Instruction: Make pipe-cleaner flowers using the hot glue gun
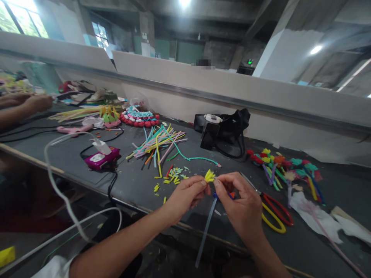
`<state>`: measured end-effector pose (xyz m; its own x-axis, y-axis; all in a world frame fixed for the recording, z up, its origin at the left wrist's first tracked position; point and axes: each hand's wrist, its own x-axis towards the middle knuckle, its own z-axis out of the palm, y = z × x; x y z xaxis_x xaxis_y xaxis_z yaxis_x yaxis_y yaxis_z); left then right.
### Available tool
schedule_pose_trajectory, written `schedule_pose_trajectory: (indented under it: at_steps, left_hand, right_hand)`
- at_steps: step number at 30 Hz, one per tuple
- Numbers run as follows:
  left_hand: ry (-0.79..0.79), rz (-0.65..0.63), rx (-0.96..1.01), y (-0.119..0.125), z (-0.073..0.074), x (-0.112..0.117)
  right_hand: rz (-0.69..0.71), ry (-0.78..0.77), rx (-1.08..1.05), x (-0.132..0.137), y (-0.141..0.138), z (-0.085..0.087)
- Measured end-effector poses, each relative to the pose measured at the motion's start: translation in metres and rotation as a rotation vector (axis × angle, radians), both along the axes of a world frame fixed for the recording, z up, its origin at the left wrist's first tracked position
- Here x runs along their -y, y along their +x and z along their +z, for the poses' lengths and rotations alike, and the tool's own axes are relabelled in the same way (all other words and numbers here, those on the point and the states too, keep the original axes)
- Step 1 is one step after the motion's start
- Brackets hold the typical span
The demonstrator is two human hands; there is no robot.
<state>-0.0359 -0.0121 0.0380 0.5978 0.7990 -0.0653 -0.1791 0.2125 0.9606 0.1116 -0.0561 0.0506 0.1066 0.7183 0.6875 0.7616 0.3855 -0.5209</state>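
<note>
A small yellow flower-like cluster of fuzzy pipe-cleaner pieces (209, 176) is held up over the table's front part. My left hand (188, 195) pinches it from the left, thumb against the curled fingers. From the right, my right hand (240, 199) is closed in a pinch at the cluster's lower edge. Partly hidden behind the right hand lies a blue tool, with a translucent glue stick (206, 233) sticking out past the table edge. Cut yellow and pale green pieces (175, 175) are scattered left of the cluster.
Scissors with red and yellow handles (274, 227) lie right of my right hand. Behind are a pipe-cleaner pile (159, 143), a black bag (239, 123) and finished colourful flowers (272, 160). A purple power strip (100, 160) trails white cable. A co-worker's hands (37, 103) are far left.
</note>
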Motion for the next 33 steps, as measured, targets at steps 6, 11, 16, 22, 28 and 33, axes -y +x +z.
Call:
schedule_pose_trajectory:
  at_steps: [6,11,16,22,28,33]
  left_hand:
    - [0.023,0.012,-0.039,-0.0002,-0.0005,-0.0008]
    - [0.043,0.005,-0.066,-0.0002,-0.0016,-0.0007]
    - [0.066,0.021,-0.082,0.0009,-0.002,-0.0006]
    - [0.085,0.041,-0.094,0.0032,-0.0026,-0.0009]
    - [0.09,0.047,-0.118,0.0027,-0.0028,-0.0018]
    - [0.05,-0.012,-0.063,0.0001,-0.0049,-0.0039]
  right_hand:
    - [-0.039,0.008,0.047,-0.0002,0.0003,-0.0005]
    - [-0.053,0.0,0.075,0.0,0.0007,-0.0008]
    - [-0.051,0.021,0.099,-0.0001,0.0008,-0.0016]
    - [-0.058,0.038,0.118,-0.001,0.0012,-0.0018]
    - [-0.047,0.017,0.105,-0.0019,0.0011,-0.0024]
    - [-0.03,-0.013,0.044,0.0029,0.0039,0.0018]
